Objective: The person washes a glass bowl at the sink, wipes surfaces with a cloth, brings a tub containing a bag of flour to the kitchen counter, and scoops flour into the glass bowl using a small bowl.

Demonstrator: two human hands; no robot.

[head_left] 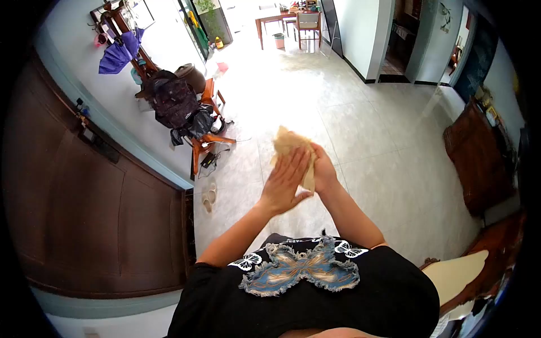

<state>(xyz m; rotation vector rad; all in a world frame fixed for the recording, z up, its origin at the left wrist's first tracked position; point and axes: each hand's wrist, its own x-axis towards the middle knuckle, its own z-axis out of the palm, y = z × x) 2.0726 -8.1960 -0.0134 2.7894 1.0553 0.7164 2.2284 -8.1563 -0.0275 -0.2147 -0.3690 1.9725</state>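
A crumpled tan cloth [289,140] is between my hands, in front of my chest and above the tiled floor. My left hand [286,179] lies flat against its near face, fingers stretched out and slightly apart. From the right side, my right hand [323,169] grips the cloth, its fingers partly hidden behind the fabric. One end of the cloth sticks up past my left fingertips, and a lower fold hangs between the two palms.
A brown door [90,186] is on the left. Beyond it, a backpack [172,100] rests on a wooden stand with a purple umbrella [120,53]. Pale slippers [209,197] lie on the floor. A wooden cabinet [479,152] stands right; a table [270,16] and chair [308,22] are far ahead.
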